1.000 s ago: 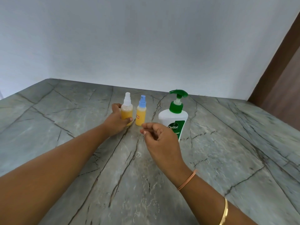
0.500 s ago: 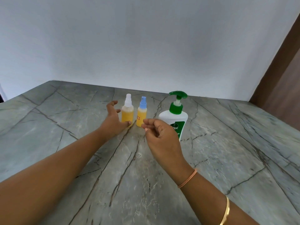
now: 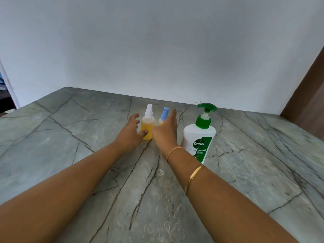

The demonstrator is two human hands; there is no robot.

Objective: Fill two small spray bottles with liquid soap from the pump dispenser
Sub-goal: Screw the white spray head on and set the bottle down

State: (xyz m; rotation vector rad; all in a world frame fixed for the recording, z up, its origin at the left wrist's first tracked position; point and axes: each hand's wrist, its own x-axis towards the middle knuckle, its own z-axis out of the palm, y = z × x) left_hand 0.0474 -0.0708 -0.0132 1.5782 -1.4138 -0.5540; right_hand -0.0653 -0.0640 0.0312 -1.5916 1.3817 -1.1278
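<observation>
- Head view: a grey veined worktop [image 3: 245,163] runs back to a plain white wall [image 3: 157,50]; a brown panel [image 3: 308,95] stands at the far right.
- White-cap bottle [image 3: 148,128]: upright near the back of the worktop, left of centre, its clear body filled with yellow liquid to about the shoulder.
- Blue-cap bottle [image 3: 164,114]: upright just right of the white-cap bottle, close to it. Only the cap and a strip of yellow body show; the rest is hidden behind the right hand.
- Dispenser [image 3: 199,139]: a white pump bottle with green pump head and green label, upright to the right of both small bottles and a little nearer the camera.
- Left hand [image 3: 129,135]: reaches to the left side of the white-cap bottle. Its fingers [image 3: 135,117] are spread and loose and wrap nothing; the thumb lies across the bottle's lower front. Contact cannot be confirmed.
- Right hand [image 3: 165,132]: stretched forward with the fingers straight and together, holding nothing, in front of the blue-cap bottle. Whether it touches the bottle cannot be told.
- Right arm: a thin band [image 3: 173,151] at the wrist and a gold bangle [image 3: 193,176] further up the forearm, which passes just left of the dispenser.
</observation>
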